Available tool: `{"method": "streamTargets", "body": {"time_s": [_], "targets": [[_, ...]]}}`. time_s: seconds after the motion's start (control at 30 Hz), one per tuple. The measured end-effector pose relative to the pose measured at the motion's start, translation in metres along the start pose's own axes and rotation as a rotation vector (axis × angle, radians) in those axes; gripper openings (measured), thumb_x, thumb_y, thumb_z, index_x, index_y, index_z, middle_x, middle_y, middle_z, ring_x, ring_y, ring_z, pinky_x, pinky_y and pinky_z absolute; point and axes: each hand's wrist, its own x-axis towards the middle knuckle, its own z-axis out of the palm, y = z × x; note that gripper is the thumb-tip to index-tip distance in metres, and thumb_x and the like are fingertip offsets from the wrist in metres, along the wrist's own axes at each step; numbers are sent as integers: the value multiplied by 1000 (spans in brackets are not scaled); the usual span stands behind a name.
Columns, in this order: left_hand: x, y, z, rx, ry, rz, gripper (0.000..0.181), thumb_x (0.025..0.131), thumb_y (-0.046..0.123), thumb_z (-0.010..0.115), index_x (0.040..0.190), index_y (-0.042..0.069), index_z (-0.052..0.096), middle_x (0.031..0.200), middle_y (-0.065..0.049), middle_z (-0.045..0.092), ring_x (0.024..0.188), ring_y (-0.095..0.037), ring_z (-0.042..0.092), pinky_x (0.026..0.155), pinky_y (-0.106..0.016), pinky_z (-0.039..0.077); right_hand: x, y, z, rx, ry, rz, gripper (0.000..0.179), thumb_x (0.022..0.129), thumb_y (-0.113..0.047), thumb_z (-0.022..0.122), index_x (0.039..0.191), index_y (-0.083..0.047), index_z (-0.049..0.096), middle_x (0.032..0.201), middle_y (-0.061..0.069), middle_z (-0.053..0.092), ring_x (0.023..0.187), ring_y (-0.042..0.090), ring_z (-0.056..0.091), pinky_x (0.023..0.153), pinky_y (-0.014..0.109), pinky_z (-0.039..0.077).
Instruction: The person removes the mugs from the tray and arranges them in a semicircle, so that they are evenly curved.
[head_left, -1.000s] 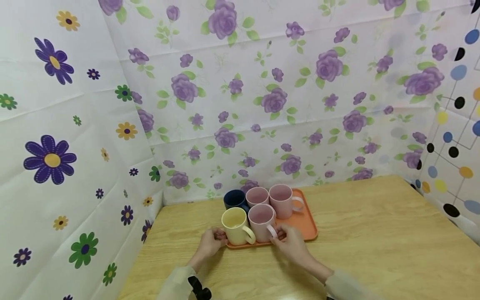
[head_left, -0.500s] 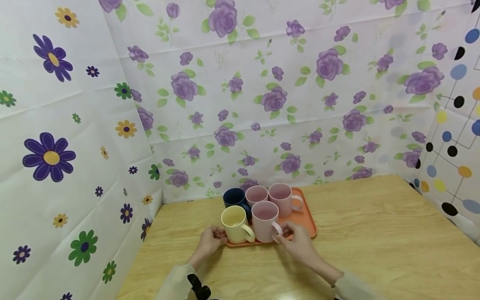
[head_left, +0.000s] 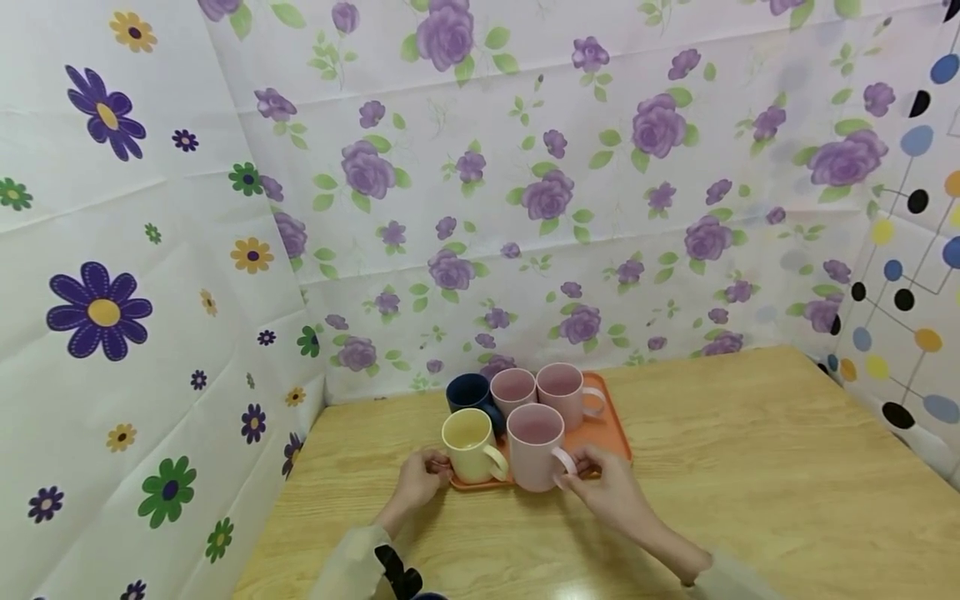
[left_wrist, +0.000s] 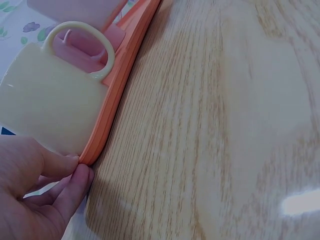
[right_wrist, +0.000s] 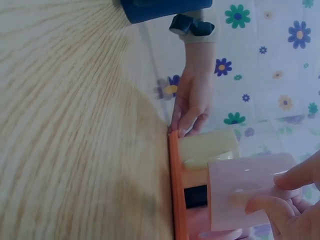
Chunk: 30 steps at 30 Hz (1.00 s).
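My right hand [head_left: 609,487] grips the handle of a pink mug [head_left: 535,450], which is upright and raised off the orange tray [head_left: 617,433]. In the right wrist view, the mug's pale side hangs above the tray, apart from it. With thumb and fingers, my left hand [left_wrist: 37,182] pinches the tray's near left corner. Right beside that hand stands a yellow mug [head_left: 468,450], its handle toward the right. Behind it on the tray are a dark blue mug [head_left: 468,392] and two more pink mugs, one in the middle [head_left: 513,387] and one to the right [head_left: 560,396].
The tray lies on a wood-grain table [head_left: 750,450] close to the flowered back cloth [head_left: 480,208]. Another patterned cloth [head_left: 172,375] hangs along the left. A blue object [right_wrist: 165,9], partly cut off, shows near my left sleeve.
The gripped pink mug has risen from the tray and come toward me and slightly right with my right hand. My left hand has stayed at the tray's corner.
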Motion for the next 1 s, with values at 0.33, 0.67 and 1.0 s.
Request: {"method": "streamTargets", "body": {"time_s": [0.33,0.67,1.0], "targets": [[0,2,3,31,11,-55,17,77,-9,69,93,-11,65,81,-22,70,72,-18,66,60,-20,52,-12,-18,-13,6,-77,-34,14,80,-9,78,88,-8,66,75,-4,65,70,2,60,64,22,56],[0,2,2,30,-3,-69,17,78,-8,68,95,-10,64,82,-20,69,70,-12,63,60,-23,54,-22,-32,-18,60,-188,12,12,83,-7,74,92,-11,67,79,-1,67,77,3,62,54,21,56],[0,2,3,40,-3,-47,16,79,-7,68,94,-10,63,81,-21,69,69,-12,63,59,-20,53,-27,-31,-14,104,-241,-52,14,83,-6,74,90,-14,66,78,-3,67,77,2,62,56,22,58]]}}
